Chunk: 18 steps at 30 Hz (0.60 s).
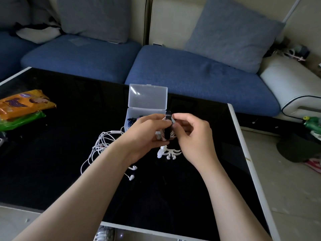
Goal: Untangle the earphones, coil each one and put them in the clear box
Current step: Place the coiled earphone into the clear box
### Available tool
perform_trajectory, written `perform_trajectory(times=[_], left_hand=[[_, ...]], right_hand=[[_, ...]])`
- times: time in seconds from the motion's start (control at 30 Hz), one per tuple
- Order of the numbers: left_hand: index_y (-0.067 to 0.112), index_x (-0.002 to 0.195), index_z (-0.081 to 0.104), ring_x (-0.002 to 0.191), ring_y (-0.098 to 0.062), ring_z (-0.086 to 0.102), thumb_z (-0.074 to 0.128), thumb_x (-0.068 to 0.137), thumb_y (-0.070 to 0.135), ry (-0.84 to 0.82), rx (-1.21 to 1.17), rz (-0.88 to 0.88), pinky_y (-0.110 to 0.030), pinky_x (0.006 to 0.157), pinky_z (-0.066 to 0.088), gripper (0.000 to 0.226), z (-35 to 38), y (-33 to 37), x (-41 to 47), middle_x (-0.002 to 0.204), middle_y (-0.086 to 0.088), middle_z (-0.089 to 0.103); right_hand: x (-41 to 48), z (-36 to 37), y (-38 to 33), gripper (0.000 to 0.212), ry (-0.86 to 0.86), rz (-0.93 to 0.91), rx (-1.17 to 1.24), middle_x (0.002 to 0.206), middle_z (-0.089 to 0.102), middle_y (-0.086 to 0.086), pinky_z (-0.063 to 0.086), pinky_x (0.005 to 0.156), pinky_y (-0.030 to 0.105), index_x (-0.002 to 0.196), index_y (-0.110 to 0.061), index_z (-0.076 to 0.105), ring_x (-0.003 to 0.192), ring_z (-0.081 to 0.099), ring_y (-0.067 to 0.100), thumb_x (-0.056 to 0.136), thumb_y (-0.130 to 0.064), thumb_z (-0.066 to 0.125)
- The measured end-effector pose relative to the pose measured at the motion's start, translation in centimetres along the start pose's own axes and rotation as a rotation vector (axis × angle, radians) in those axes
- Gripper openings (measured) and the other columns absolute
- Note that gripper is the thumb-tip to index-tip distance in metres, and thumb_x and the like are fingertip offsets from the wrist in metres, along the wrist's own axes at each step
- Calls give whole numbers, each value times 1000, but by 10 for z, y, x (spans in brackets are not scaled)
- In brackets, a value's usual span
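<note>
A: Left hand (147, 134) and right hand (192, 136) pinch the strapped earphone coil (163, 135), masking part of the open clear box (147, 96) behind.
B: Tangled white earphones (102, 141) lie left on the desk (52, 153); snack packets (22, 103) farther left.

Blue sofa (191, 75) behind black table (52, 153)

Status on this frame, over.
Left grip and right grip holding coiled earphone, black tie round it. Second earphone loose on table. Clear box open, nothing blocking.
</note>
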<state>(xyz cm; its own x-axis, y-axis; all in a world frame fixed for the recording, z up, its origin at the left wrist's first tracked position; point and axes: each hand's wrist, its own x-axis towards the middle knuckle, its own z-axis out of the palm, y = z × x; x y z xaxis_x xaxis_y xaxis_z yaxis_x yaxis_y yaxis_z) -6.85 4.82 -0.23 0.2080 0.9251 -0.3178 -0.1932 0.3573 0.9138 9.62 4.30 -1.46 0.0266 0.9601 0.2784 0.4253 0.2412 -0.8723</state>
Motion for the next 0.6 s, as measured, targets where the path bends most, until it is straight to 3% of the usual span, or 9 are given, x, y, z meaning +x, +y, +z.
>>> perform_trajectory(times=[0.1, 0.2, 0.3, 0.43, 0.53, 0.6], left_hand=[[12, 126, 71, 113, -32, 74, 61, 106, 17, 8, 5, 44, -47, 100, 60, 23, -1, -3, 1, 126, -19, 73], [11, 125, 70, 114, -40, 72, 59, 107, 13, 78, -24, 78, -47, 96, 61, 21, -2, -6, 6, 124, -26, 71], [6, 123, 67, 97, -31, 78, 56, 108, 9, 170, -66, 94, -38, 82, 65, 19, -3, -3, 8, 113, -22, 77], [7, 117, 70, 84, -21, 76, 53, 109, 13, 150, -45, 59, -39, 90, 62, 19, -4, 0, 8, 97, -11, 79], [13, 103, 80, 84, -23, 66, 50, 104, 20, 165, -101, -20, -40, 94, 51, 31, -11, 10, 9, 85, -3, 75], [14, 107, 80, 89, -19, 71, 46, 102, 21, 262, -50, -24, -35, 89, 50, 35, -19, 14, 9, 93, -2, 78]], right_hand=[[2, 4, -1, 20, 29, 85, 90, 95, 80, -13, 55, 75, 13, 111, -25, 81, 89, 75, -1, 100, -12, 70], [3, 18, -6, 25, -64, 104, 54, 100, 79, -14, 52, 73, 10, 121, -29, 75, 89, 73, -4, 101, -17, 67], [1, 32, -10, 33, -160, 58, 74, 105, 77, -17, 56, 82, 14, 121, -34, 69, 97, 73, -3, 94, -18, 76], [5, 42, -7, 28, -18, 29, -2, 96, 76, -17, 50, 73, 8, 118, -27, 73, 86, 73, -2, 93, -15, 77], [14, 50, -4, 25, 75, 94, 49, 95, 78, -11, 56, 80, 19, 118, -27, 75, 88, 74, 3, 94, -24, 80], [17, 56, 0, 25, 133, 155, 144, 95, 79, -7, 61, 86, 33, 117, -30, 73, 89, 76, 9, 93, -30, 81]])
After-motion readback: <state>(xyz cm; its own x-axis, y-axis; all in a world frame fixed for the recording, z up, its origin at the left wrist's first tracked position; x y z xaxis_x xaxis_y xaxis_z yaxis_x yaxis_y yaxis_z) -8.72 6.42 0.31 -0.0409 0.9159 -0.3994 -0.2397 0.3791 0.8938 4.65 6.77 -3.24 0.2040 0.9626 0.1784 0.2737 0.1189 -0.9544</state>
